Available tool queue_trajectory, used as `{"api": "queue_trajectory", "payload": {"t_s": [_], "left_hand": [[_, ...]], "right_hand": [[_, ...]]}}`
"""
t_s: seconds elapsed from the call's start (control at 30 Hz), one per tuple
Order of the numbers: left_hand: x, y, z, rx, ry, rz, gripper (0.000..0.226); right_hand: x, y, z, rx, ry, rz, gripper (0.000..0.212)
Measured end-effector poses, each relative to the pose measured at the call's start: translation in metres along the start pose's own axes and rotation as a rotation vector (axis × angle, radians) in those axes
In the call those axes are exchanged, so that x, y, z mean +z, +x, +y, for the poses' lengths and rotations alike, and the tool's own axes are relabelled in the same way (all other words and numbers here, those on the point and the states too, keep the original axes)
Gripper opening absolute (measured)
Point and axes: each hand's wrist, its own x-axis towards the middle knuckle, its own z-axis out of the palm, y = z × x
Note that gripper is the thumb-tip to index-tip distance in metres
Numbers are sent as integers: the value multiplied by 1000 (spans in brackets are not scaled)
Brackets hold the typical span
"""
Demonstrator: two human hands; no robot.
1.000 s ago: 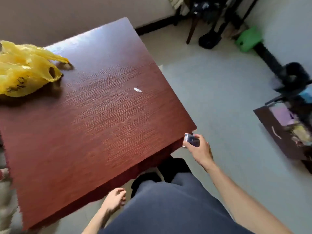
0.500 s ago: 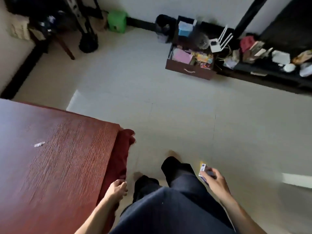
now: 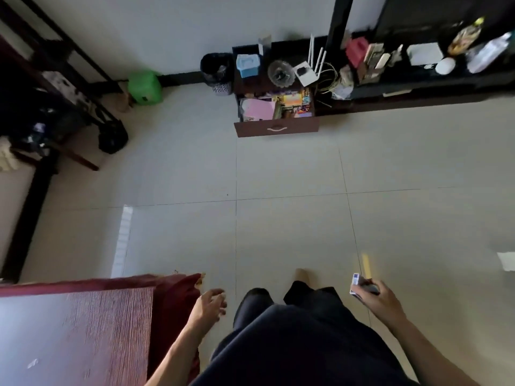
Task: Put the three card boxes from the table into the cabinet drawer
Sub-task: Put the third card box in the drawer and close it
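Risk noted: drawer (image 3: 277, 118) already crowded with papers and coloured packets, so a card box dropped in carelessly could perch on the pile and slide out, or stop the drawer shutting; it stands pulled open from the low cabinet (image 3: 418, 90), well apart across bare floor (image 3: 278, 218). Right hand (image 3: 380, 300) has fingers closed round a card box (image 3: 362, 285), held low beside the leg; grip looks light, so a swing while walking might shed it. Left hand (image 3: 209, 305) loosely open, empty, just beside the table (image 3: 83, 330) corner; could clip that edge.
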Motion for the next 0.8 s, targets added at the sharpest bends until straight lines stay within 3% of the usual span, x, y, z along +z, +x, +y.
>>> {"api": "queue_trajectory", "payload": {"t_s": [0.4, 0.57, 0.8], "left_hand": [[-27, 103, 69, -133, 129, -52, 15], [-53, 170, 156, -131, 160, -91, 22], [-69, 249, 345, 27, 161, -170, 21]], "right_hand": [[-12, 79, -219, -235, 61, -54, 45], [-17, 105, -281, -163, 154, 33, 51], [-36, 152, -348, -83, 349, 102, 44]]}}
